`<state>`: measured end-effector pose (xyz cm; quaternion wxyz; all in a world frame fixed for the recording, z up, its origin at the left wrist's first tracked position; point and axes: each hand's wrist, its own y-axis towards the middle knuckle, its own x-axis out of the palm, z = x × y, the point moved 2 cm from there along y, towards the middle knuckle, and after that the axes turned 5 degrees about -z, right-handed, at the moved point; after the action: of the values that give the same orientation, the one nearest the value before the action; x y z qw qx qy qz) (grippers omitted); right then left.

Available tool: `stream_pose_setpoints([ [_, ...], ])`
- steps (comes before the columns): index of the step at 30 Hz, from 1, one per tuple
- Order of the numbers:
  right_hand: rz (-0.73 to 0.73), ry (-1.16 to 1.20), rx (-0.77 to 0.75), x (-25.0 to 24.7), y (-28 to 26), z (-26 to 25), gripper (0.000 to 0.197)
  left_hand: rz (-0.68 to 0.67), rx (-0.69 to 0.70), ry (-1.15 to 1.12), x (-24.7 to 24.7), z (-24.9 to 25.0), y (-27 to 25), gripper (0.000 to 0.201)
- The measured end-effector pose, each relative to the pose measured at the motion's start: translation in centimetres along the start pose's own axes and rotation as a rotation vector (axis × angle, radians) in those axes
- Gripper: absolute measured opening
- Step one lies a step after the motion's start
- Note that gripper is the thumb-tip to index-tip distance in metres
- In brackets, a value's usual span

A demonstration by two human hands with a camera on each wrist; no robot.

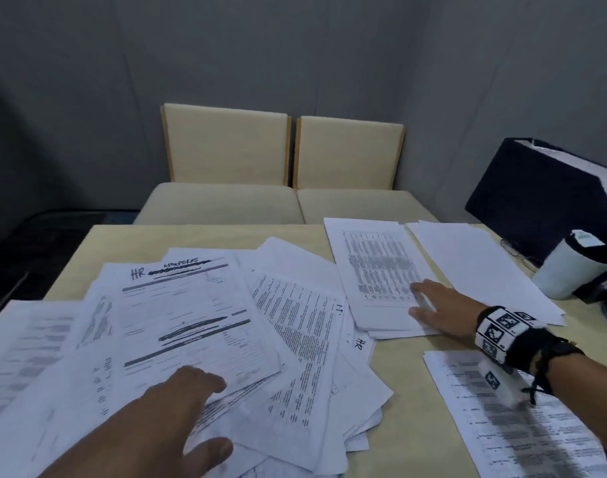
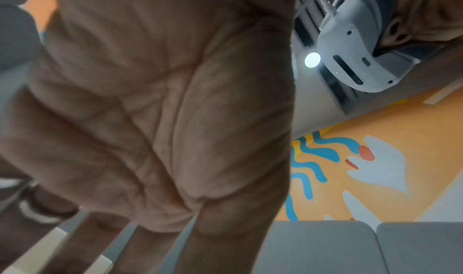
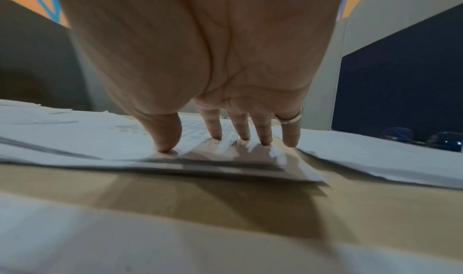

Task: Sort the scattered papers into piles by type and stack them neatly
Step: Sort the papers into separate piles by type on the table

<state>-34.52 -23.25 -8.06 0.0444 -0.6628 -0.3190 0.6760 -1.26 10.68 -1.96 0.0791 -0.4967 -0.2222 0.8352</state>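
The right hand [image 1: 433,307] lay flat, fingers straight and spread, pressing on the near end of the table-printed stack [image 1: 377,270] at the far right of the table [image 1: 198,236]; the right wrist view showed all fingertips [image 3: 166,146] touching the top sheet, nothing gripped. The left hand [image 1: 177,398] hovered low over the scattered heap [image 1: 295,326] at centre left, fingers loosely extended and apart; whether it touched the sheet marked "HR" [image 1: 188,308] could not be told. Judged step: seating a sheet on the stack and reaching for the next one. To do it well, the person should press evenly, square the edges against the sheets below, and lift only one sheet from the heap without dragging its neighbours. The stack's long axis ran from near to far, leaning slightly left at the far end, print head away from the person. A blank pile [image 1: 474,267] lay just right of it, overlapped at one edge; a text-listing pile [image 1: 502,426] lay nearer, under the right wrist. The "HR" sheet's long axis tilted rightward, heading far.
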Motion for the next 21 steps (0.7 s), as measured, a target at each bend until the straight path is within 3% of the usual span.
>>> stream_pose_setpoints([
  [2, 0.029, -0.024, 0.016, 0.1, 0.5, 0.6, 0.071, -0.071, -0.068, 0.022, 0.1, -0.2, -0.9, 0.065],
  [4, 0.170, -0.055, -0.049, -0.1, 0.5, -0.7, 0.069, -0.055, -0.149, -0.019, -0.2, -0.9, -1.5, 0.068],
  [7, 0.299, 0.105, -0.306, -0.7, -1.7, -7.9, 0.041, 0.010, -0.225, -0.010, 0.2, -2.8, -0.4, 0.064],
  [9, 0.223, 0.173, -0.398, -0.5, -3.4, -14.0, 0.023, -0.018, -0.304, 0.019, 0.6, -4.0, 0.3, 0.056],
  [11, 0.130, 0.169, -0.448, 0.4, -4.2, -19.3, 0.030, -0.081, -0.340, 0.023, 1.0, -4.8, 0.7, 0.052],
  [14, 0.075, 0.076, -0.407, 2.0, -3.6, -25.3, 0.060, -0.110, -0.292, 0.003, 1.2, -5.5, 0.8, 0.053],
  [18, 0.013, 0.051, -0.311, 3.7, -2.5, -29.1, 0.085, -0.122, -0.217, 0.006, 0.9, -5.6, 0.5, 0.050],
  [19, 0.010, 0.070, -0.285, 4.0, -2.5, -29.6, 0.087, -0.123, -0.204, -0.009, 0.8, -5.8, 0.4, 0.050],
  [21, 0.044, 0.171, -0.270, 4.5, -2.2, -29.6, 0.072, -0.105, -0.180, -0.063, 0.6, -6.4, 0.1, 0.050],
])
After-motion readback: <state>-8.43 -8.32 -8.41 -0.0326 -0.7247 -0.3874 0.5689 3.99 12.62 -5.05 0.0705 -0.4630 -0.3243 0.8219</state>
